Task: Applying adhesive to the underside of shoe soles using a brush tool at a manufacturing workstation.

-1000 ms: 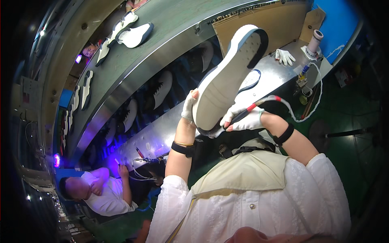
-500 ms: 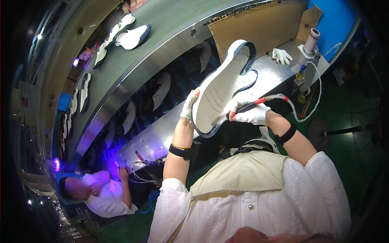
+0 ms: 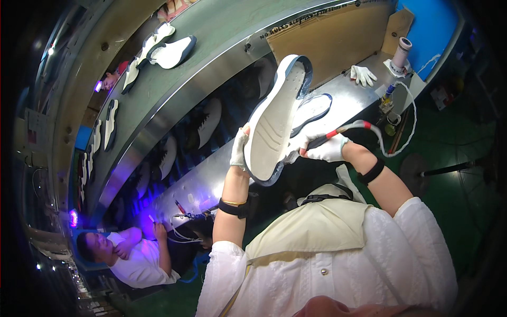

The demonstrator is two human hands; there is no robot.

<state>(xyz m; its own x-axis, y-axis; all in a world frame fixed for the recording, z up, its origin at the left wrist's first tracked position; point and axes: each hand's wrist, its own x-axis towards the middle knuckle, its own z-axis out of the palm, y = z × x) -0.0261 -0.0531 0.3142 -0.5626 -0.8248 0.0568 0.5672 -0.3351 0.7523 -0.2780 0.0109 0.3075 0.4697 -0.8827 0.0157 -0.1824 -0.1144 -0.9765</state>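
My left hand [image 3: 240,148], in a white fingerless glove, is closed on the left edge of a shoe sole [image 3: 270,124]. The sole is off-white inside with a dark blue rim, and is held tilted up. Close to its lower right edge, my gloved right hand [image 3: 328,150] grips a dark pen-like tool [image 3: 318,142] with red bands and a whitish hose. The tool's working tip is hard to make out. Behind the held sole, a second dark-rimmed sole [image 3: 318,107] lies on the metal ledge [image 3: 338,95].
Several soles [image 3: 171,53] lie on the green conveyor belt [image 3: 211,26]. Shoe uppers [image 3: 210,121] sit in the dark space below. A loose white glove [image 3: 363,75], a pink spool [image 3: 402,52] and a cardboard sheet [image 3: 322,47] are at the right. A co-worker [image 3: 134,256] sits at lower left.
The held sole and my left hand have shifted slightly left and down, and the sole has turned, so more of the second sole shows. My right hand has moved slightly left with the tool.
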